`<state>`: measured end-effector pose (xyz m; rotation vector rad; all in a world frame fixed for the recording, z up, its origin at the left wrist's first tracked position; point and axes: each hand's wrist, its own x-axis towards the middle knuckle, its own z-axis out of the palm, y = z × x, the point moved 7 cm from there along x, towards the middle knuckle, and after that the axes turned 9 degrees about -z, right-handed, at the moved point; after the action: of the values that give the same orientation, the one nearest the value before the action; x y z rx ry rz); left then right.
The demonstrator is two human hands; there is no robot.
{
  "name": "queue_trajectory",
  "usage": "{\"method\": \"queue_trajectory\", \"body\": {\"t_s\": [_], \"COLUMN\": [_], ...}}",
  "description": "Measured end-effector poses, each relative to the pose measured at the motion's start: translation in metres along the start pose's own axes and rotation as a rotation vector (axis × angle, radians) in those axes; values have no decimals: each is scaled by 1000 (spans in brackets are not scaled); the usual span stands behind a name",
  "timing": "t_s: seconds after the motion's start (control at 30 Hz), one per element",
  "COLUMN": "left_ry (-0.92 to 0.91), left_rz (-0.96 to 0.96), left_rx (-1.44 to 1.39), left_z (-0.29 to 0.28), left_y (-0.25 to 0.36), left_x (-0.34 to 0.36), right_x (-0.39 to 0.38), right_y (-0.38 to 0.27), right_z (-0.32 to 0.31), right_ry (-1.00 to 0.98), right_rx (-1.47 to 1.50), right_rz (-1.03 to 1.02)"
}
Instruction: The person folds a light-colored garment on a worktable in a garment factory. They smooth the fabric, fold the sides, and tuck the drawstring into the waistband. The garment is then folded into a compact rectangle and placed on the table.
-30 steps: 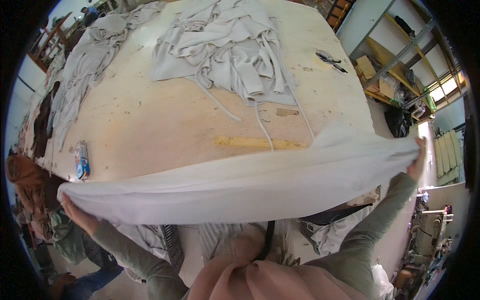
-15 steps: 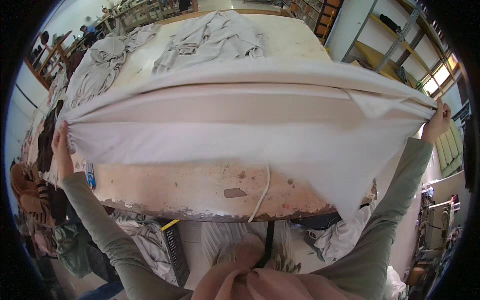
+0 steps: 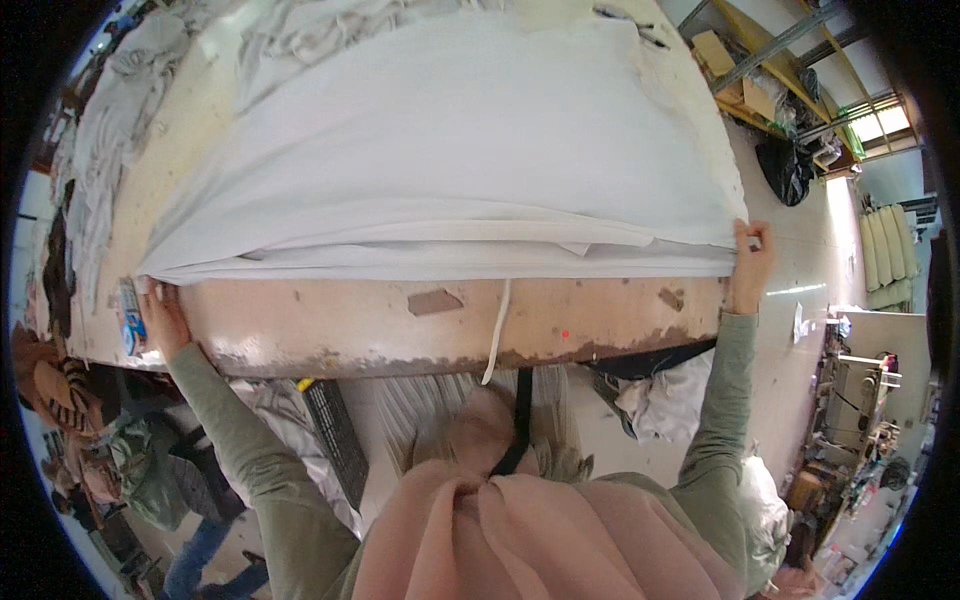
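Observation:
A wide piece of white fabric [image 3: 450,130] lies spread over the worn table [image 3: 330,320], its near edge gathered into long folds. My left hand [image 3: 165,312] grips the near left corner of the fabric, close to a small blue and white box [image 3: 132,318]. At the opposite end my right hand [image 3: 752,265] pinches the near right corner by the table's right edge. Between my two hands the near edge runs nearly straight. A white cord [image 3: 498,330] comes out from under the fabric and hangs over the table's front edge.
Crumpled pale cloth [image 3: 130,90] lies along the table's left side, with more at the far end. Below the front edge stand a dark crate [image 3: 335,430] and a heap of white cloth [image 3: 670,395]. Metal shelving [image 3: 780,50] rises at the far right.
The fabric was held stretched in the air above the table; now it lies flat on it. Both hands have come down and nearer to me, still holding its corners. The view has tilted downward.

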<state>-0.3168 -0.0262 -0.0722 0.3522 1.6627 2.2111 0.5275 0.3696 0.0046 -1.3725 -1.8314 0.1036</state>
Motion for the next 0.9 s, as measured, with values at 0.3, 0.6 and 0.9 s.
{"method": "queue_trajectory", "body": {"t_s": [0.3, 0.6, 0.9], "left_ry": [26, 40, 129], "left_rz": [84, 32, 28], "left_rx": [-10, -6, 6], "left_z": [-44, -42, -33], "left_y": [-2, 2, 8], "left_x": [25, 27, 12], "right_x": [-22, 14, -32], "right_y": [-19, -8, 1], "right_z": [21, -2, -14], "right_ry": [-127, -465, -386], "right_rx": [131, 220, 225], "right_rz": [11, 189, 371]}}
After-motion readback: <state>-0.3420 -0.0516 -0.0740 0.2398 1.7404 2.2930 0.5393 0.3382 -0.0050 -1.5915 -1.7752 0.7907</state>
